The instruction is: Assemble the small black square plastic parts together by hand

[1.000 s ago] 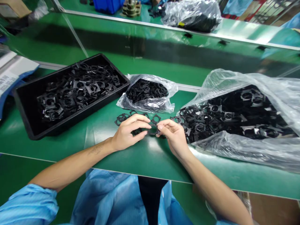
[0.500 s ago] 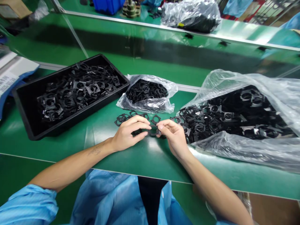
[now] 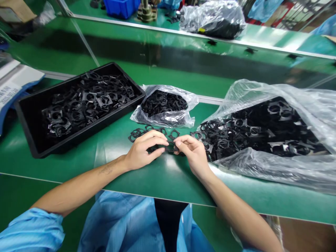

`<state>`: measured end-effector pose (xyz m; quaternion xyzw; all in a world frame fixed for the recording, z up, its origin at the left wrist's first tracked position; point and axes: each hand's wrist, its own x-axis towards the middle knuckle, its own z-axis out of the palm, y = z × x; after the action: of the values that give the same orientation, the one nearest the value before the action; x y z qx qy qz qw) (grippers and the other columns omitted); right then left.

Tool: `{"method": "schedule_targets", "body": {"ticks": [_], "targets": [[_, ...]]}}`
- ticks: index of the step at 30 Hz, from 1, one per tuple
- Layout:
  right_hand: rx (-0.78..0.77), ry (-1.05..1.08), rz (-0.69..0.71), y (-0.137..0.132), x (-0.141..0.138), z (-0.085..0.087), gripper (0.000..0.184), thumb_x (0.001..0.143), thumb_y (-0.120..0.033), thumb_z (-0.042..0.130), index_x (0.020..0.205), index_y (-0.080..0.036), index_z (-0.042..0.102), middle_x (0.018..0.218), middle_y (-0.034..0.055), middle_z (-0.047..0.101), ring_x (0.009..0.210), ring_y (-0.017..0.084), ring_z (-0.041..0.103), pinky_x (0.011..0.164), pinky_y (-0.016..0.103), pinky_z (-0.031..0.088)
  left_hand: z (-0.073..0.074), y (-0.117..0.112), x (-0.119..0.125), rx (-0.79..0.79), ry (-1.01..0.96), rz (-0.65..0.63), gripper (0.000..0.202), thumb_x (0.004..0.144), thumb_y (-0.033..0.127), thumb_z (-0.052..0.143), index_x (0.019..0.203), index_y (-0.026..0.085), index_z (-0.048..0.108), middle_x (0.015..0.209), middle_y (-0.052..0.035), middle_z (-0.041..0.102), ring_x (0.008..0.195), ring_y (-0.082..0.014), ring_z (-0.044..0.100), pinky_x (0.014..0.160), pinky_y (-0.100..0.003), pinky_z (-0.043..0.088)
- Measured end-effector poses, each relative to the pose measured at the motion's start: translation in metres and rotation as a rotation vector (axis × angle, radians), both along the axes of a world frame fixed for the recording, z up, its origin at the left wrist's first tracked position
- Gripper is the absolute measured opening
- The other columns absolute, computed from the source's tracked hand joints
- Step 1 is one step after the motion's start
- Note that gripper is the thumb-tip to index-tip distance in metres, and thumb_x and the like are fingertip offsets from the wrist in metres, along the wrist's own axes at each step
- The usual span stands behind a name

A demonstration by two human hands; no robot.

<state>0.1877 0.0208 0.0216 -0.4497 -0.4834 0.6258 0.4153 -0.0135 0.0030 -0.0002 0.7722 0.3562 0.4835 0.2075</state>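
A small black plastic frame (image 3: 171,147) with a round opening spans the gap between my two hands, just above the bench. My left hand (image 3: 145,148) grips its left end between thumb and fingertips. At the other end, the thumb and index finger of my right hand (image 3: 193,150) pinch it. Several loose flat black rings (image 3: 136,133) lie on the green bench behind my left hand, and another ring (image 3: 174,133) rests just beyond the held frame. To the right of my right hand, a heap of similar black parts (image 3: 223,140) spills from a large clear plastic bag (image 3: 244,91).
A black tray (image 3: 28,129) full of black frames stands at the left. Behind my hands sits a small clear bag (image 3: 193,99) of black rings. On the raised shelf are a blue bin (image 3: 122,7) and a wrapped bag (image 3: 212,15). The bench's front edge runs close to my body.
The held frame has tilted slightly between my fingers, and its face now looks darker. Both hands stay in nearly the same place, still gripping it.
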Motion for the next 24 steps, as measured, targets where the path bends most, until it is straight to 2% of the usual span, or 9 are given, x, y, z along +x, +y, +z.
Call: {"method": "schedule_targets", "body": {"ticks": [9, 12, 17, 20, 24], "targets": [[0.008, -0.043, 0.001, 0.0002, -0.0004, 0.0021, 0.033, 0.077, -0.05, 0.082, 0.075, -0.019, 0.069, 0.067, -0.0018, 0.063, 0.059, 0.012, 0.058, 0.06, 0.026, 0.052, -0.0004, 0.0016, -0.0014, -0.045, -0.001, -0.029, 0.013, 0.092, 0.015, 0.066, 0.104, 0.019, 0.069, 0.099, -0.0069, 0.072, 0.095, -0.0178, 0.069, 0.086, -0.032, 0.057], [0.021, -0.047, 0.017, 0.0001, 0.0001, 0.0018, 0.033, 0.079, -0.05, 0.08, 0.076, -0.02, 0.068, 0.068, -0.0018, 0.064, 0.059, 0.012, 0.057, 0.06, 0.026, 0.052, -0.0011, 0.0017, -0.0017, -0.105, 0.044, -0.098, 0.012, 0.094, 0.017, 0.064, 0.104, 0.019, 0.069, 0.098, -0.0065, 0.071, 0.092, -0.0179, 0.069, 0.085, -0.031, 0.057], [0.118, -0.158, 0.127, -0.0062, -0.0011, -0.0014, 0.034, 0.084, -0.051, 0.077, 0.074, -0.019, 0.07, 0.066, -0.0003, 0.064, 0.061, 0.014, 0.057, 0.062, 0.028, 0.049, -0.0015, -0.0008, 0.0002, -0.189, 0.209, -0.25, 0.013, 0.098, 0.021, 0.058, 0.097, 0.018, 0.07, 0.094, -0.0058, 0.07, 0.085, -0.0161, 0.068, 0.079, -0.027, 0.056], [0.114, -0.121, 0.11, -0.0065, -0.0011, -0.0029, 0.034, 0.084, -0.052, 0.077, 0.074, -0.02, 0.07, 0.066, -0.0003, 0.064, 0.061, 0.014, 0.057, 0.063, 0.028, 0.05, -0.0011, -0.0005, 0.0004, -0.182, 0.198, -0.223, 0.013, 0.098, 0.022, 0.058, 0.094, 0.018, 0.07, 0.092, -0.0055, 0.069, 0.084, -0.0156, 0.067, 0.079, -0.027, 0.056], [0.008, 0.052, -0.006, -0.0002, 0.0006, -0.0035, 0.033, 0.079, -0.05, 0.083, 0.078, -0.02, 0.07, 0.068, -0.0011, 0.068, 0.061, 0.012, 0.061, 0.062, 0.026, 0.052, -0.0002, 0.0017, -0.0016, -0.103, 0.062, -0.091, 0.008, 0.094, 0.025, 0.069, 0.099, 0.019, 0.07, 0.097, -0.007, 0.07, 0.093, -0.018, 0.068, 0.085, -0.031, 0.058]]}}
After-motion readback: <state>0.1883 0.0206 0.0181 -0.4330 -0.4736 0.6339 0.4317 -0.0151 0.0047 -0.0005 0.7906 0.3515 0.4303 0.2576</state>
